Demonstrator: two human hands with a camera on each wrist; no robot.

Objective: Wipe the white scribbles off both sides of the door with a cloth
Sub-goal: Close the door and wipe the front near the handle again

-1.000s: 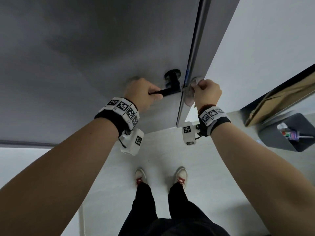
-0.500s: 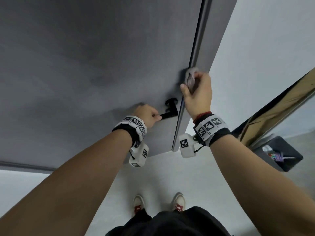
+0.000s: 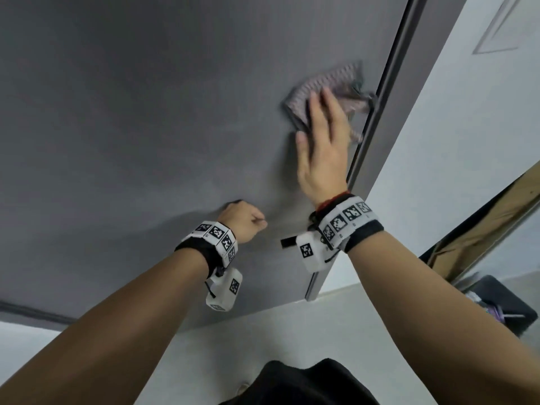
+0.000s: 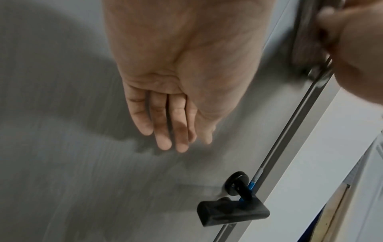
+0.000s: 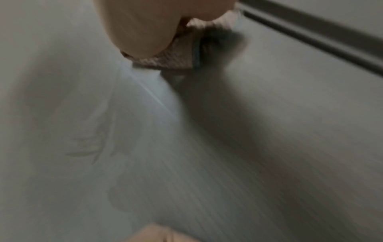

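we press our right hand (image 3: 323,141) flat, fingers straight, on the cloth (image 3: 327,92), pinning it to the grey door (image 3: 146,127) high up, just beside the door's free edge. our left hand (image 4: 176,85) hangs lower by the door face, holding nothing; the head view suggests a loose curl, the left wrist view shows fingers nearly straight, so we call it relaxed. the black handle (image 4: 232,211) sits below, untouched. faint pale marks (image 5: 93,147) show in the blurred right wrist view, likely scribbles left to wipe. since nothing steadies the door, we judge a hard push could swing it, or the cloth could slip off the edge. a dark bin (image 3: 496,305) stands on the floor; its contents are too small to tell.
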